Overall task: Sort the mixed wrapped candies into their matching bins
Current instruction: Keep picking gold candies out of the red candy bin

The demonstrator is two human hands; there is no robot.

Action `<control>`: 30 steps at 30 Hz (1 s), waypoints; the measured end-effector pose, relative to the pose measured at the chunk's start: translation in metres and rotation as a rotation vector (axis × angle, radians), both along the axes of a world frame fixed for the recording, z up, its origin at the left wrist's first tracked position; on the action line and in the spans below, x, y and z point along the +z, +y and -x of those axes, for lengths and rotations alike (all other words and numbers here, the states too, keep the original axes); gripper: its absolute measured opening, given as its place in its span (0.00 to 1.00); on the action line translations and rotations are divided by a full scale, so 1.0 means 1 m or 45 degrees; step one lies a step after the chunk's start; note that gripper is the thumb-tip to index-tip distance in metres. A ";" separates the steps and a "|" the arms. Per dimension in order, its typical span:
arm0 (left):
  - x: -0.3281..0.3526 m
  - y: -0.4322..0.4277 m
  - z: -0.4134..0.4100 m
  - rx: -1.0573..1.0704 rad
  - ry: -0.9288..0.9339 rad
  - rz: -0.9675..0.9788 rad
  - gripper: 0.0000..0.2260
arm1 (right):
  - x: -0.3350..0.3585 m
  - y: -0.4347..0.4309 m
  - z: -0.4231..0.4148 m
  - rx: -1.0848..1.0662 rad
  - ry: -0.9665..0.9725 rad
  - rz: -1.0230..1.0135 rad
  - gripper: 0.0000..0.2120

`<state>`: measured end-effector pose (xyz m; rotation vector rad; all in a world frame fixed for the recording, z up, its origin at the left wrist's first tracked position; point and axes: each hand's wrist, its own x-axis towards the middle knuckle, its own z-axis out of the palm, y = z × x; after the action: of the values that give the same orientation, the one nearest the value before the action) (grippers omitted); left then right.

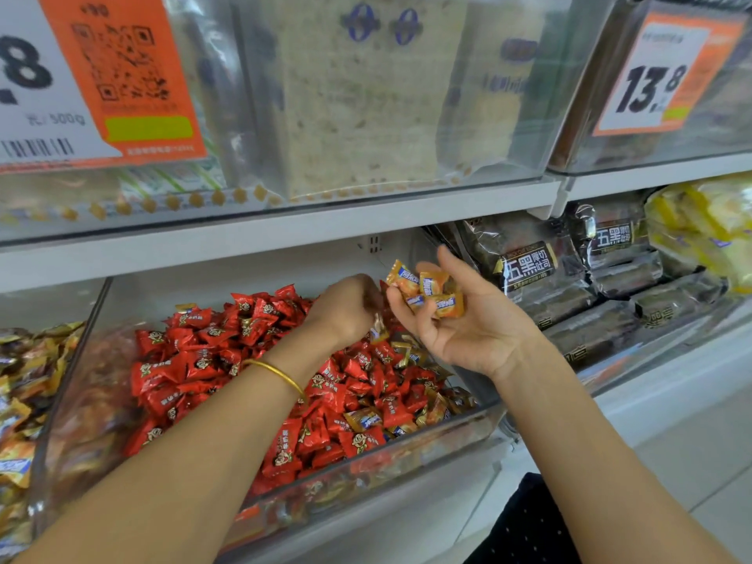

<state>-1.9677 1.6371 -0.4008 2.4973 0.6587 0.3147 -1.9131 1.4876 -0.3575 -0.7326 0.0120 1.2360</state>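
Bin of red candies, clear-walled, as I see it from the head view. Right hand is palm up above the bin's right end, fingers curled round a small cluster of orange candies, thumb raised beside them. Left hand, back up, hangs over the heap just beside the right, fingers bent downward. A gold candy shows just under them, and I cannot tell whether they pinch it. Stray pieces, orange and gold, lie among the red ones near the front wall. Bracelet on the left wrist. Neighbouring bin, far left, holds orange and gold wrappers. Dark packs lie to the right, price tag above.
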 end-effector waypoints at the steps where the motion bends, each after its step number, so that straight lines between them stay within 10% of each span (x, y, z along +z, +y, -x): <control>1: 0.002 0.001 -0.002 0.000 -0.054 0.050 0.08 | 0.001 0.000 -0.001 -0.026 0.033 -0.020 0.11; 14: -0.034 -0.018 -0.032 -0.491 0.560 -0.252 0.22 | 0.006 0.005 -0.004 -0.065 0.135 -0.135 0.10; 25: -0.017 -0.038 -0.030 -0.462 0.614 -0.407 0.12 | 0.005 0.008 -0.004 -0.070 0.142 -0.142 0.10; 30: -0.009 -0.016 -0.029 -0.270 0.143 0.095 0.04 | 0.004 0.005 -0.003 -0.057 0.065 -0.134 0.10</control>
<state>-1.9386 1.6215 -0.4095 2.4989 0.4345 0.0708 -1.9100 1.4927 -0.3540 -0.6068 0.0053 1.2028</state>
